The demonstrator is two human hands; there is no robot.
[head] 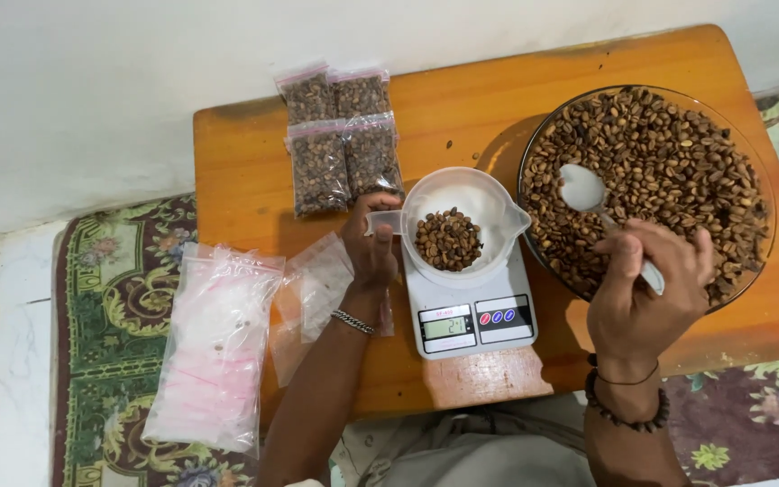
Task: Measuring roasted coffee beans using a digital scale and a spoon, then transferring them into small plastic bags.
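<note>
Your left hand [370, 248] is closed around the stubby handle of a translucent white plastic measuring cup [462, 216]; the cup sits on a small white digital scale [472, 311] with a lit display and three coloured buttons; a shallow mound of matte brown coffee beans [448, 239] lies in its bottom. Your right hand [646, 293] is clenched on the handle of a white spoon [582, 189]; its smooth rounded bowl is empty and hovers over the beans in a wide glass bowl [750, 149], heaped with the same mottled brown beans; the glass bowl stands just right of the scale, rim nearly touching the cup's spout.

Scale and bowl rest on a low wooden table [254, 171], orange varnish, rounded corners, glossy. At its far left, four clear zip bags of beans [340, 140], packed flat, lie two by two. Near your left wrist lie crinkled empty zip bags [317, 284]; a thicker bundle of them [214, 347] hangs over the edge onto a patterned green carpet [114, 298].
</note>
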